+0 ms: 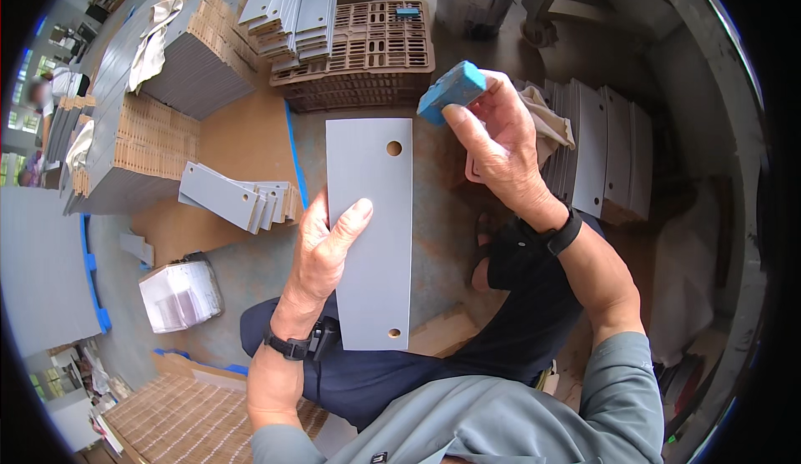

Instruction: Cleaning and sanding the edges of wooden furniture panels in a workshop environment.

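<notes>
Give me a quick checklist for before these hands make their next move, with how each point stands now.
1. Left hand has hold of the grey panel: ok, gripped at its left long edge.
2. Right hand has hold of the blue block: ok, pinched between thumb and fingers.
3. Panel's holes uncovered: ok, one shows near each end.
4. Panel's front face free of fingers: not ok, the left thumb lies over it.
5. Panel's back clean: cannot tell, it faces away.

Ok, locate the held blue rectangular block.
In the head view, the blue rectangular block is above centre, slightly right, in the right hand, near the upper right corner of the grey rectangular panel.
</notes>
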`<state>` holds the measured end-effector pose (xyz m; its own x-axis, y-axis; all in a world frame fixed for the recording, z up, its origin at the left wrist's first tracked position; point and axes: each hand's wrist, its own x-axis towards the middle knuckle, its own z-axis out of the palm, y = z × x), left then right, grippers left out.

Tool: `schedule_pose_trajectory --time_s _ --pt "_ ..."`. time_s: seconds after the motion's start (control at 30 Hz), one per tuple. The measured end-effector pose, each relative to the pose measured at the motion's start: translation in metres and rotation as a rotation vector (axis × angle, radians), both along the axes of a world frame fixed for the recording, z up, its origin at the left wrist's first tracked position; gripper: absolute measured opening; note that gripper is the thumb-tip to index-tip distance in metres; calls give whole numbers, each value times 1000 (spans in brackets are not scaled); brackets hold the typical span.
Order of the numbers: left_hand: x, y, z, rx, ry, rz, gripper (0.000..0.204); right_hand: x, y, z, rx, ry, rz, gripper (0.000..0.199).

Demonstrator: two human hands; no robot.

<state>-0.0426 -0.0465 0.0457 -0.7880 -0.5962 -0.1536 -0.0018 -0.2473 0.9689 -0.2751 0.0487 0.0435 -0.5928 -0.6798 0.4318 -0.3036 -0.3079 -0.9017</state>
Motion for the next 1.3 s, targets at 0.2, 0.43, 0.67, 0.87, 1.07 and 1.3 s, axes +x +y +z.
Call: schedule_pose_trajectory --time_s 0.2,0.43,0.67,0.87,1.07,1.3 --pt "-4 2 -1 2 -5 1 39 -4 2 -4 60 129 -12 30" --pt "-6 3 -2 11 23 -4 39 -4 5 8 235 82 -58 31" --pt "-2 0 -6 17 -19 -26 41 -3 0 2 148 232 -69 30" --pt "-5 1 -3 15 6 18 40 -4 -1 0 129 119 -69 29" --pt "-2 0 -7 28 -2 -23 42 -9 -4 -4 214 81 -62 29" --pt "-5 1 -3 -29 0 3 40 -6 -4 -6 83 105 5 31"
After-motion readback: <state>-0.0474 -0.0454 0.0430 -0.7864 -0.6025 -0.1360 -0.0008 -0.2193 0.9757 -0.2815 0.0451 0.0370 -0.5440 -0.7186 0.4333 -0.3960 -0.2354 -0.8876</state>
